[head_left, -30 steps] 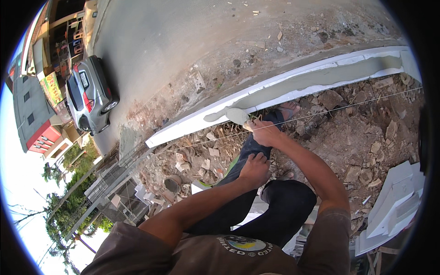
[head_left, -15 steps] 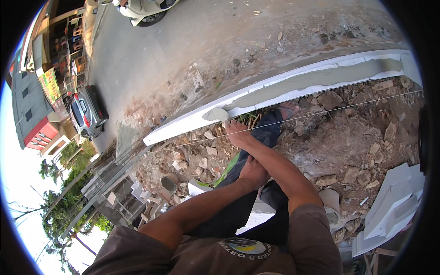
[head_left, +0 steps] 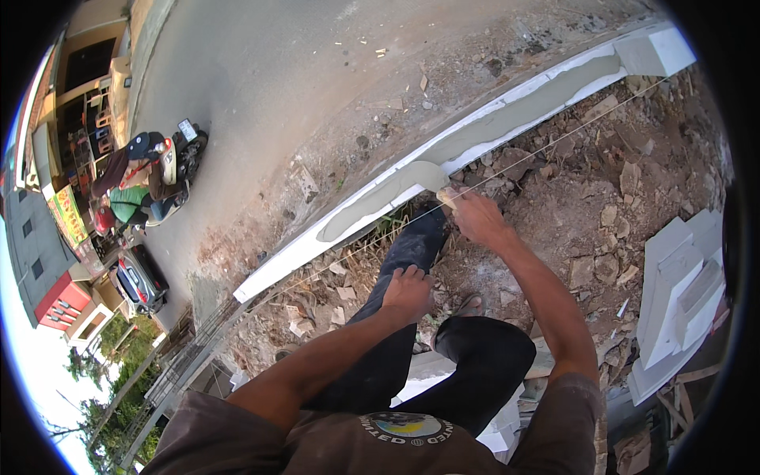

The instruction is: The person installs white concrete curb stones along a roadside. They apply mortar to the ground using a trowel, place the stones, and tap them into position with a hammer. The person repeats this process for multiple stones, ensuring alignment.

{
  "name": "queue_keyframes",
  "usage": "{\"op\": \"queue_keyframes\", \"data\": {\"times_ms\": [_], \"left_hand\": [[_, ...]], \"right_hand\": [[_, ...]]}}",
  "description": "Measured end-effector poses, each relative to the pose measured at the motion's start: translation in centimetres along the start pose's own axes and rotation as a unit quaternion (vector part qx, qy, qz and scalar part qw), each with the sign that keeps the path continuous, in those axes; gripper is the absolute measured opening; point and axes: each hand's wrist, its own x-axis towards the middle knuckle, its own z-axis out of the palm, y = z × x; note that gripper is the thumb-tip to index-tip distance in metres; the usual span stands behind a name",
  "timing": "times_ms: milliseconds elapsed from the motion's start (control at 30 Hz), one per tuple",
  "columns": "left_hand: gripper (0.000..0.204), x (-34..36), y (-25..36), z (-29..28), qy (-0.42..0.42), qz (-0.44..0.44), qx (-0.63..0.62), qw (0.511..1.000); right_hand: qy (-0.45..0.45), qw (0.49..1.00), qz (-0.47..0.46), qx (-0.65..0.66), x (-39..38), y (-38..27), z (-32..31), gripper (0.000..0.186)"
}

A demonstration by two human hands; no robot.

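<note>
In my right hand is the light wooden handle of a trowel. Its rounded blade is smeared with grey mortar and lies over the top of a low white block wall. A long strip of wet grey mortar coats the wall top on both sides of the blade. Resting on my dark trouser leg near the knee, my left hand is empty, fingers lying over the cloth. A thin taut string runs along the near side of the wall, close by my right hand.
Broken rubble and dirt cover the ground on the near side. White block pieces are stacked at the right. Beyond the wall runs a road with a motorcycle carrying riders and a parked grey car.
My right hand has moved right along the wall with the trowel, and the mortar strip now reaches further left. My left hand has shifted slightly left on the leg. A motorcycle with riders has come into view.
</note>
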Motion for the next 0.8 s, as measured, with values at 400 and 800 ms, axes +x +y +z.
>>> {"op": "queue_keyframes", "data": {"times_ms": [400, 800], "left_hand": [[0.038, 2.8, 1.0, -4.2, -0.038, 0.049, 0.11, 0.992], [0.036, 4.5, 4.3, -4.3, -0.081, 0.036, 0.219, 0.972]], "right_hand": [[0.286, 0.894, 0.299, 0.173, -30.9, 5.2, -7.7, 0.049], [0.379, 0.675, 0.553, 0.308, -57.1, -8.8, 6.7, 0.028]]}}
